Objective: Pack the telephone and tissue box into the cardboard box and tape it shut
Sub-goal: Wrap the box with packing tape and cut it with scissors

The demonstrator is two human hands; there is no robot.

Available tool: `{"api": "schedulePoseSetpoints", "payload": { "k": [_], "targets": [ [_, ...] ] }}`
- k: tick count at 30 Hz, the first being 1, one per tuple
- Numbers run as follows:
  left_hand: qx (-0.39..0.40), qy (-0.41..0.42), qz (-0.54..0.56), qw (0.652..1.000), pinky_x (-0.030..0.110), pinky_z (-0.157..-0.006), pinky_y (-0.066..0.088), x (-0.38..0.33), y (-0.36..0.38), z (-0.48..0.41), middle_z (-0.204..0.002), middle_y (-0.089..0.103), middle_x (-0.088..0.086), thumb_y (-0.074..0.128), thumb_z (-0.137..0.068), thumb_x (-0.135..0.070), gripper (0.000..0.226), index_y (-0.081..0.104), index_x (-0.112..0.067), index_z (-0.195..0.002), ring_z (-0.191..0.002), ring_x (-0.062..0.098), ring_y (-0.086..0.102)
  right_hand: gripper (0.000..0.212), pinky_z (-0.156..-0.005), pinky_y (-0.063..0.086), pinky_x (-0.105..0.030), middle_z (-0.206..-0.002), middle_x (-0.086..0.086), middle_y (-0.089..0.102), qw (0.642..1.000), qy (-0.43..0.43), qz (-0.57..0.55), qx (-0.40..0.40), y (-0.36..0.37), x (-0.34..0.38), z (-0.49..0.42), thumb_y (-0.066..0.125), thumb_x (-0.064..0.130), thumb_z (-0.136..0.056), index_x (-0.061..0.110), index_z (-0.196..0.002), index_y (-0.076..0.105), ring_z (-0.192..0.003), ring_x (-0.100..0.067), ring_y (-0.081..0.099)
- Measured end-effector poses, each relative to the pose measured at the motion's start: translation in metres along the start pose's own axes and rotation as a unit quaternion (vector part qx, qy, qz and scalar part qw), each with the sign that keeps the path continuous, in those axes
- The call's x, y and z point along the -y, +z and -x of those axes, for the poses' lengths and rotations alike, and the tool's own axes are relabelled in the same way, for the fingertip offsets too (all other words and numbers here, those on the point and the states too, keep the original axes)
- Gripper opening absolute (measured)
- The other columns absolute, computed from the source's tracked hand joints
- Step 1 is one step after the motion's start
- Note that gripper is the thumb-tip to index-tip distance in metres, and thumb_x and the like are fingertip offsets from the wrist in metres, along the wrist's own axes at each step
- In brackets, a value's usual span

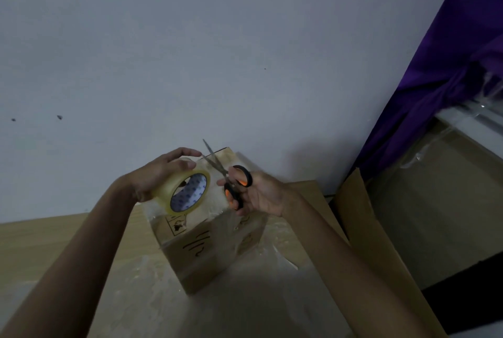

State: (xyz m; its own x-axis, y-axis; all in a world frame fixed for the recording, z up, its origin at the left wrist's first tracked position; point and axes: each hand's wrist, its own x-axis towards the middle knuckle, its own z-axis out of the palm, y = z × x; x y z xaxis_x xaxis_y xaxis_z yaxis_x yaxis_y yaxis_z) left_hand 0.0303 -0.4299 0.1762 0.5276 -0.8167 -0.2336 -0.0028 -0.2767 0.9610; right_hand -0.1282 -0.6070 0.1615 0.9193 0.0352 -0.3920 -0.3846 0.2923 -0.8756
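Holding a roll of clear tape (190, 196) in the left hand (158, 177), fingers curled over its top. Gripping orange and black scissors (226, 174) in the right hand (261, 193), blades a little apart and pointing up, just beside the roll. Under both hands, a small cardboard box (206, 253), flaps down and shiny with tape, sitting on the pale worktop (54, 242). Off to the right, a bigger open box (362, 201) and a purple cloth (449, 78).

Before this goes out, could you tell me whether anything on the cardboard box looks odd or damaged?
The clear tape on the cardboard box lies wrinkled and bunched along its top edge and sides; no tear shows.
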Motion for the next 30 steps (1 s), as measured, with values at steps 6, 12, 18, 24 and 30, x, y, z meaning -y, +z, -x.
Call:
{"api": "schedulePoseSetpoints", "payload": {
  "k": [6, 12, 18, 24, 30],
  "targets": [
    [-0.016, 0.054, 0.027, 0.998, 0.034, -0.078, 0.048, -0.019, 0.029, -0.006, -0.097, 0.064, 0.006, 0.065, -0.065, -0.035, 0.039, 0.063, -0.025, -0.103, -0.085, 0.019, 0.063, 0.026, -0.052, 0.056, -0.032, -0.068, -0.008, 0.055, 0.977, -0.096, 0.117, -0.149, -0.012, -0.001, 0.023, 0.067, 0.030, -0.088, 0.007, -0.100, 0.070, -0.055, -0.019, 0.056],
    [-0.011, 0.065, 0.024, 0.998, 0.034, -0.074, 0.049, -0.037, 0.079, -0.027, -0.092, 0.066, 0.004, 0.067, -0.058, -0.044, 0.046, 0.065, -0.024, -0.100, -0.080, 0.021, 0.064, 0.029, -0.058, 0.060, -0.037, -0.071, -0.009, 0.066, 0.927, -0.081, 0.231, -0.283, -0.049, -0.025, 0.040, 0.067, 0.033, -0.088, 0.009, -0.105, 0.072, -0.056, -0.020, 0.064],
    [-0.033, 0.057, 0.049, 0.997, 0.033, -0.076, 0.048, -0.039, 0.139, -0.053, -0.088, 0.067, 0.001, 0.062, -0.070, -0.033, 0.022, 0.068, -0.022, -0.088, -0.083, 0.021, 0.063, 0.037, -0.060, 0.060, -0.035, -0.079, -0.014, 0.069, 0.881, 0.020, 0.282, -0.379, -0.102, -0.085, 0.052, 0.064, 0.037, -0.087, 0.008, -0.110, 0.067, -0.065, -0.025, 0.068],
    [-0.032, 0.015, 0.056, 0.998, 0.028, -0.074, 0.049, -0.023, 0.197, -0.075, -0.087, 0.067, 0.000, 0.063, -0.066, -0.033, 0.018, 0.069, -0.023, -0.080, -0.081, 0.018, 0.063, 0.031, -0.056, 0.047, -0.031, -0.061, -0.005, 0.049, 0.811, 0.123, 0.394, -0.414, -0.136, -0.168, 0.052, 0.061, 0.035, -0.088, 0.007, -0.077, 0.054, -0.052, -0.017, 0.050],
    [-0.052, -0.035, 0.041, 0.997, 0.026, -0.072, 0.045, 0.017, 0.241, -0.096, -0.080, 0.065, 0.000, 0.069, -0.074, -0.028, 0.005, 0.068, -0.023, -0.075, -0.079, 0.017, 0.059, 0.037, -0.084, 0.049, -0.035, -0.118, -0.016, 0.060, 0.798, 0.208, 0.398, -0.402, -0.146, -0.238, 0.048, 0.055, 0.028, -0.092, 0.001, -0.116, 0.057, -0.111, -0.031, 0.059]
  ]
}}
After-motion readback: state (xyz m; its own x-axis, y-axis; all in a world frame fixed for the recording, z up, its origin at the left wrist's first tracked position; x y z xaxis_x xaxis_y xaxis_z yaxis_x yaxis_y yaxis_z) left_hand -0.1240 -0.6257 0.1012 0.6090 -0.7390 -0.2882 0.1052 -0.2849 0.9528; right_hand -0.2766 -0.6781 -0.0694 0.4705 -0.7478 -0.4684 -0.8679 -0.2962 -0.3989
